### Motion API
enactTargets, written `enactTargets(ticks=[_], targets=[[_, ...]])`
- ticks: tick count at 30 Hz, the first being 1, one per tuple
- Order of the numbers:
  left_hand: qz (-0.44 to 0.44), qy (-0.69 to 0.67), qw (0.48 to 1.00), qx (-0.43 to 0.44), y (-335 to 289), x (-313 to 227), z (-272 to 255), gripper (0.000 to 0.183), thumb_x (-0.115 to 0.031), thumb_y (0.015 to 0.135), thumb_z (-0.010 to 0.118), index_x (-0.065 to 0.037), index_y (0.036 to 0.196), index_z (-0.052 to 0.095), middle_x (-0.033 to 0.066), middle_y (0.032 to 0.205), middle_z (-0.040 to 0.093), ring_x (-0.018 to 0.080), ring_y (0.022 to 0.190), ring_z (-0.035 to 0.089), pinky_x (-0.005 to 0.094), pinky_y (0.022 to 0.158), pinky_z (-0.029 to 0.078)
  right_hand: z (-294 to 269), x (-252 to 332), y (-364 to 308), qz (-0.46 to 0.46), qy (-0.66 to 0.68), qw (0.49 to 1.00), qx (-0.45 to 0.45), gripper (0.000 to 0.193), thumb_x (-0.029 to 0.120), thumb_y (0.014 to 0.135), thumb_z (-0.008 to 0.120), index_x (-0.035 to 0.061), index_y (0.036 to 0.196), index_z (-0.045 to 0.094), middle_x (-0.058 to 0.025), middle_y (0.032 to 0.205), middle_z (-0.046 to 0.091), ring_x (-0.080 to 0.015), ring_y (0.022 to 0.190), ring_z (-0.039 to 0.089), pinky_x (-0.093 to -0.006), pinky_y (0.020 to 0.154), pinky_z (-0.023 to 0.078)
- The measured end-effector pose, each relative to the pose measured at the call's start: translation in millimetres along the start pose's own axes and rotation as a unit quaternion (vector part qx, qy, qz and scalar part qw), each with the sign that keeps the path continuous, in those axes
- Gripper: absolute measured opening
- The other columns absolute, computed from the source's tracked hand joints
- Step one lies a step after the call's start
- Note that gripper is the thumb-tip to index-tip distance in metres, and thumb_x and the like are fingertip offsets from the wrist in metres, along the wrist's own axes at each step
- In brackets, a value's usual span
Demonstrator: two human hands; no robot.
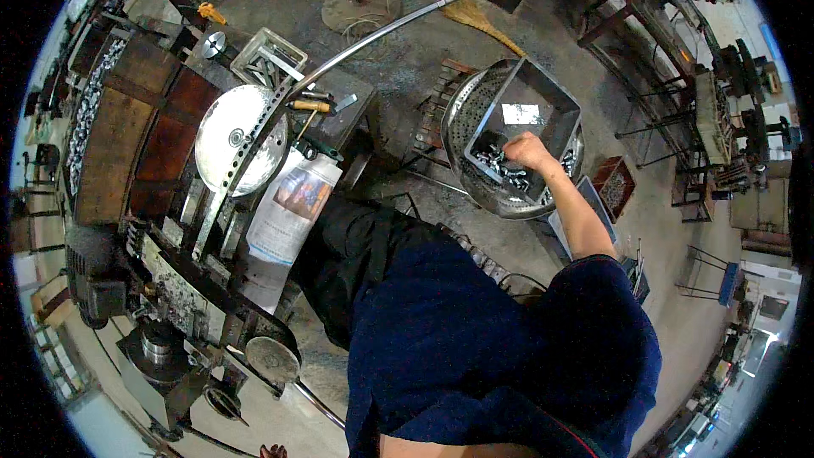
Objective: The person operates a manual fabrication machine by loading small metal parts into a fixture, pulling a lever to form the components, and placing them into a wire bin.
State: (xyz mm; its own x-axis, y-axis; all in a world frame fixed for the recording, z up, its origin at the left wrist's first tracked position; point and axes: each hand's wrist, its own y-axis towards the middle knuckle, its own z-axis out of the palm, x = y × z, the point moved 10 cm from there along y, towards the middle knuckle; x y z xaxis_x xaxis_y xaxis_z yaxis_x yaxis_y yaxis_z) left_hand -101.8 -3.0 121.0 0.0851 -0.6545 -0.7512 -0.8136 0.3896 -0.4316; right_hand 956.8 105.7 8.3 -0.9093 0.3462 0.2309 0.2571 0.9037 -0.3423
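My right hand (527, 151) reaches into a grey rectangular bin (555, 87), over a heap of small dark and shiny metal parts (511, 176). Its fingers are curled together, and whatever they may hold is hidden beneath them. A white paper label (521, 114) lies on the bin's floor beside the heap. The bin rests tilted in a round perforated metal basin (459, 131). At the lower edge of the picture, far from the bin, a few dark fingertips that appear to be my left hand (273, 452) show slightly apart; the remainder of that hand is cut off.
To my left stands a machine with a shiny round disc (225, 140) and a perforated bar (254, 131). A long metal tube (398, 25) slants across the far side. A printed sheet (292, 208) lies near my legs. A reddish crate (612, 187) sits right of the basin.
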Motion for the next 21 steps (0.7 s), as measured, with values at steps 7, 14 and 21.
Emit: enactTargets(ticks=[7,14,21], targets=[[0.004,-0.012,1.000,-0.014,-5,3,-22,0.039,-0.025,0.078,0.066,0.004,0.099,0.052,0.0086,0.069,0.055,0.0176,0.054,0.053,0.0318,0.049,0.048,-16,38,1,0.175,0.040,0.984,-0.003,0.026,0.023,0.059,0.058,0.0036,0.075,0.064,-0.0194,0.088,0.062,-0.0342,0.085,0.060,-0.0392,0.078,0.048],[0.003,-0.030,0.999,-0.018,-3,11,-34,0.039,-0.025,0.078,0.066,0.004,0.100,0.052,0.0084,0.069,0.054,0.0176,0.054,0.053,0.0318,0.050,0.047,-30,51,-14,0.231,0.004,0.972,0.030,0.033,0.026,0.062,0.059,0.0039,0.086,0.063,-0.0176,0.098,0.062,-0.0307,0.093,0.060,-0.0370,0.080,0.048],[0.101,-0.063,0.993,0.011,-12,-4,-39,0.036,-0.030,0.077,0.067,0.001,0.091,0.054,0.0069,0.064,0.053,0.0161,0.051,0.050,0.0300,0.050,0.046,-22,46,-1,0.155,0.004,0.987,-0.041,0.037,0.031,0.064,0.059,-0.0028,0.078,0.060,-0.0255,0.086,0.060,-0.0371,0.085,0.058,-0.0428,0.076,0.047]])
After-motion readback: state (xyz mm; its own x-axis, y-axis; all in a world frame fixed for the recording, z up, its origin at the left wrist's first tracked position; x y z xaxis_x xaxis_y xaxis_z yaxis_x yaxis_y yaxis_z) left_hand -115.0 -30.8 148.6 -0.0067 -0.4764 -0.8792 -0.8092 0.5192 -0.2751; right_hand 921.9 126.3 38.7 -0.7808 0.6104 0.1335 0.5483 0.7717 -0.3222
